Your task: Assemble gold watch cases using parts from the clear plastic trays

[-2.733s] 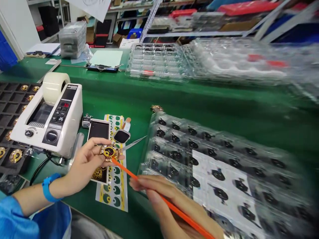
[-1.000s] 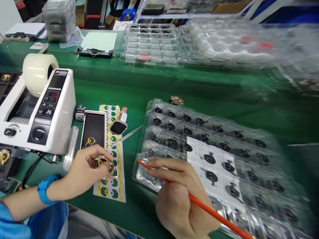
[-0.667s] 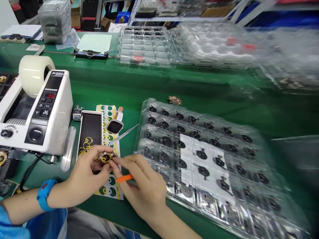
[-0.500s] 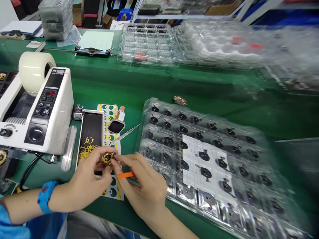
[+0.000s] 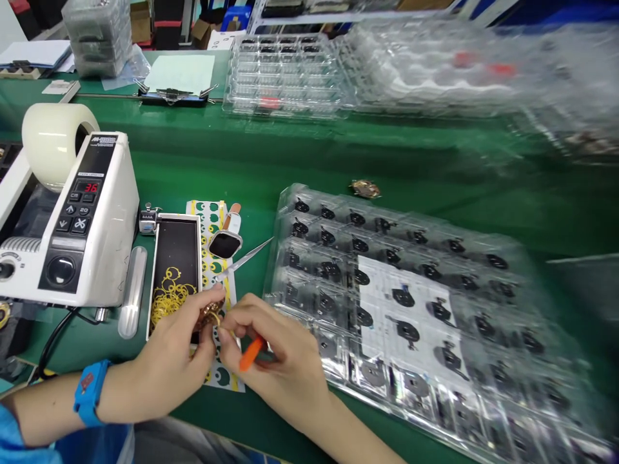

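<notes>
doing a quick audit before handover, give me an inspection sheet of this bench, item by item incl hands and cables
surface: green bench top, bare stretch behind the tray
job's things: gold part in hand; yellow rings in a black-lined box; clear tray holding black parts
clutter: watch, pointed metal tool and sticker sheet close together beside the box
left hand: holding the gold part
right hand: holding an orange tool, fingertips at the gold part's edge
cables: black cable curving below the tape dispenser; far end not visible
surroundings: clipboard and clear plastic trays behind; people: nobody else seen
</notes>
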A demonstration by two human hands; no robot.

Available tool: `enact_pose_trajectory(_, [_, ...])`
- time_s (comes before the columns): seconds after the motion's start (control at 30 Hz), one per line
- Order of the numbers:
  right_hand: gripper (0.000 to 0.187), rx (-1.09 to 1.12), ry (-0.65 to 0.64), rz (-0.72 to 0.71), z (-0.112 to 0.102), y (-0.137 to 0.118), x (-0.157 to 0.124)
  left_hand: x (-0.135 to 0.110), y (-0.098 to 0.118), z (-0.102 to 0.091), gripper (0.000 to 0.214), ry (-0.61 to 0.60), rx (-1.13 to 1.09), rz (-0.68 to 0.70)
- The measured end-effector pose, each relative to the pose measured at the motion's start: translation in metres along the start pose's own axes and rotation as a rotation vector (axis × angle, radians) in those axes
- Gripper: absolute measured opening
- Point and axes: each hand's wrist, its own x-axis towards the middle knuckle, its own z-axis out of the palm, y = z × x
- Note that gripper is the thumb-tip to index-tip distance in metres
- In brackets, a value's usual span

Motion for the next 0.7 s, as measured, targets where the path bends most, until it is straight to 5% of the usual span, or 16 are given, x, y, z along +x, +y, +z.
enact_pose_trajectory(0.2, [0.020, 0.237, 0.059, 0.052, -0.003, -0.008, -0.002, 0.006, -0.001, -0.013, 0.038, 0.214, -0.078, 0.078])
enact_pose_trajectory(0.33, [0.026, -0.126, -0.144, 0.001, 0.015, -0.001, -0.009, 0.007, 0.006, -0.021, 0.037, 0.388, -0.182, 0.125])
enact_pose_trajectory(0.47, [0.027, -0.286, -0.266, -0.099, 0.019, -0.012, -0.015, 0.007, 0.011, -0.023, 0.037, 0.415, -0.229, 0.096])
enact_pose_trajectory(0.6, [0.024, -0.166, -0.275, -0.268, -0.004, -0.026, -0.013, 0.008, 0.011, -0.026, 0.034, 0.435, -0.235, 0.067])
enact_pose_trajectory(0.7, [0.021, -0.358, -0.154, -0.278, -0.038, -0.003, -0.004, 0.008, 0.010, -0.028, 0.033, 0.428, -0.251, 0.038])
